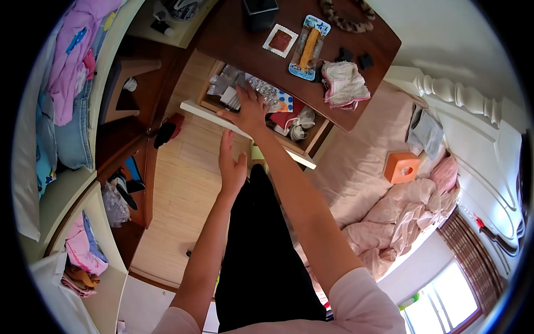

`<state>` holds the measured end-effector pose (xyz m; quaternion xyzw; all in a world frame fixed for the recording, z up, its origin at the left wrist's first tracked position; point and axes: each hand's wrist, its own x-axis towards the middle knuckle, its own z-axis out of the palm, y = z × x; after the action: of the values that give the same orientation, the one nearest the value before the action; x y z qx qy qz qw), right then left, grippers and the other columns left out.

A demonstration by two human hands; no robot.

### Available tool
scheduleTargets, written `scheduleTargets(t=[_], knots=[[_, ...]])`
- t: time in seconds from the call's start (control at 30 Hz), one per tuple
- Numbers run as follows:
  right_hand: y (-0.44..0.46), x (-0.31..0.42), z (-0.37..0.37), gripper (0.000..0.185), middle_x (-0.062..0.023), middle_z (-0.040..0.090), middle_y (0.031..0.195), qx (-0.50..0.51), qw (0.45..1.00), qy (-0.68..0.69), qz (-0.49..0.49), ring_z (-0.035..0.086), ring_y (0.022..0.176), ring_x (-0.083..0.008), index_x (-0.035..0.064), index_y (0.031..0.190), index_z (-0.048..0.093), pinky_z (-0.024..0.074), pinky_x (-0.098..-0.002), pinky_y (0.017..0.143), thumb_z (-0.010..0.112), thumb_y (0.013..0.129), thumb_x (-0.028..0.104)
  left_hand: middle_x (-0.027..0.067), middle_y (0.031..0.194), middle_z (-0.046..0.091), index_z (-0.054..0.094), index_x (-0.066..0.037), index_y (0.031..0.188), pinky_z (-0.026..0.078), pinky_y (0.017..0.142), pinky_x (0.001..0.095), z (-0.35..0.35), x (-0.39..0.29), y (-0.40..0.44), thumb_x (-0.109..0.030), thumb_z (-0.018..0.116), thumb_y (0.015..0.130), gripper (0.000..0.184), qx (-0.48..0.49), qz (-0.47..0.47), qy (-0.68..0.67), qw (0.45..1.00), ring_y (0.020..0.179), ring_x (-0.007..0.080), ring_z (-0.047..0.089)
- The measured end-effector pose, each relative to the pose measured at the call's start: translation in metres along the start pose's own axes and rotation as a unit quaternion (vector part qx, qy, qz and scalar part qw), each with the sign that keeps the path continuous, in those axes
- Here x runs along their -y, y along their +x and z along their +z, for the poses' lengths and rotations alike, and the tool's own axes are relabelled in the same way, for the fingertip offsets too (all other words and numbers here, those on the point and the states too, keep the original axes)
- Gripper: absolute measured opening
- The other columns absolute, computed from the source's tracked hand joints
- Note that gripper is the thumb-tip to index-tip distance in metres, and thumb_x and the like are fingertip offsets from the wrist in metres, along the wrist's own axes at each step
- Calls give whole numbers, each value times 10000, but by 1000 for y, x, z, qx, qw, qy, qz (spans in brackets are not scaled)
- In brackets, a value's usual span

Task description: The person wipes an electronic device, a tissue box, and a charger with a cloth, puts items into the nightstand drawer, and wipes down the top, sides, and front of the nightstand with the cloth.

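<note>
A drawer (194, 109) with a white front is pulled out from under a dark brown tabletop (250, 61). My right hand (248, 111) reaches over its front into the left part, fingers spread, beside a white ribbed object (230, 99) and crinkly clear plastic packaging (266, 92). Whether the fingertips touch these I cannot tell. Just outside the drawer front, my left hand (232, 167) is raised with fingers stretched and thumb apart, holding nothing. Farther right in the drawer lie a red item (285, 115) and a bundled white cord (302, 123).
On the tabletop lie a packaged snack stick (308, 49), a small square packet (280, 40), a folded cloth (344, 84) and a black container (260, 14). A bed (356, 145) with an orange tissue box (402, 167) stands right; open shelves with clothes (75, 133) stand left.
</note>
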<state>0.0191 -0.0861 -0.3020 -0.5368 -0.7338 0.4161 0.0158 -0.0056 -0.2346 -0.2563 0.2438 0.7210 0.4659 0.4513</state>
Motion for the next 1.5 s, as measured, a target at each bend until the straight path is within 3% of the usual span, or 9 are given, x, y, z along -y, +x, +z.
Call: scheduleTargets(t=[0.2, 0.4, 0.5, 0.73, 0.83, 0.93, 1.13, 1.4, 1.5], knots=[[-69, -29, -27, 474, -212, 510, 1443, -171, 972, 154, -41, 463, 1314, -408, 18, 1291, 614, 369, -491, 1092, 732, 857, 167, 207, 1609, 282, 120, -50, 1607, 209, 1202, 396, 18, -20, 12, 114, 464, 869, 830, -11, -117, -107, 987, 1499, 294, 284], [-128, -55, -62, 574, -208, 346, 1568, -185, 976, -91, 61, 280, 1471, -400, 35, 1442, 473, 247, -519, 1185, 648, 911, 162, 258, 1591, 286, 89, 27, 1584, 252, 1197, 370, 28, -26, 42, 81, 425, 878, 784, 50, -75, 107, 990, 1480, 339, 305], [-138, -65, -70, 676, -197, 250, 1618, -149, 979, -103, 89, 191, 1513, -389, 35, 1510, 371, 180, -530, 1215, 642, 905, 169, 282, 1574, 294, 72, 41, 1578, 288, 1183, 382, 40, -40, 58, 57, 415, 887, 772, 63, -63, 200, 976, 1455, 390, 324], [-134, -73, -85, 712, -201, 235, 1620, -179, 975, -84, 105, 223, 1502, -377, 21, 1518, 340, 209, -531, 1208, 644, 889, 159, 305, 1539, 325, 49, 53, 1572, 359, 1127, 405, 63, -56, 89, 27, 442, 887, 789, 71, -50, 311, 947, 1394, 439, 374], [-138, -76, -88, 707, -210, 267, 1597, -208, 969, -58, 124, 251, 1486, -389, -3, 1500, 356, 247, -532, 1195, 649, 871, 127, 308, 1530, 336, 53, 58, 1569, 365, 1122, 408, 69, -47, 103, 23, 454, 881, 797, 64, 1, 303, 951, 1381, 440, 390], [-141, -82, -87, 681, -211, 301, 1574, -203, 969, -46, 133, 286, 1464, -391, -13, 1480, 377, 269, -524, 1186, 645, 866, 110, 317, 1503, 384, 89, 62, 1565, 315, 1162, 394, 74, -61, 111, 60, 456, 838, 815, 69, -42, 286, 955, 1407, 403, 393], [-135, -81, -97, 542, -225, 499, 1408, -172, 980, 13, 99, 489, 1288, -404, 2, 1403, 479, 416, -467, 1069, 620, 885, 80, 277, 1522, 386, 362, 68, 1488, 360, 1137, 406, 69, -23, 140, 11, 493, 842, 661, 169, -40, 282, 943, 1391, 424, 398], [-75, -62, -94, 488, -212, 559, 1332, -138, 973, 173, 62, 536, 1202, -425, 25, 1342, 513, 479, -501, 967, 615, 871, 98, 142, 1279, 620, 593, 8, 1299, 483, 974, 295, 72, -18, 123, 51, 491, 897, 417, 30, -92, 32, 995, 1159, 216, 615], [-19, -77, -43, 509, -190, 532, 1379, -97, 993, 48, 51, 519, 1248, -393, 47, 1347, 522, 480, -512, 977, 625, 851, 102, 116, 1150, 658, 612, -9, 1225, 491, 940, 280, 58, -31, 143, 33, 551, 911, 323, -10, -75, -52, 996, 1113, 182, 625]])
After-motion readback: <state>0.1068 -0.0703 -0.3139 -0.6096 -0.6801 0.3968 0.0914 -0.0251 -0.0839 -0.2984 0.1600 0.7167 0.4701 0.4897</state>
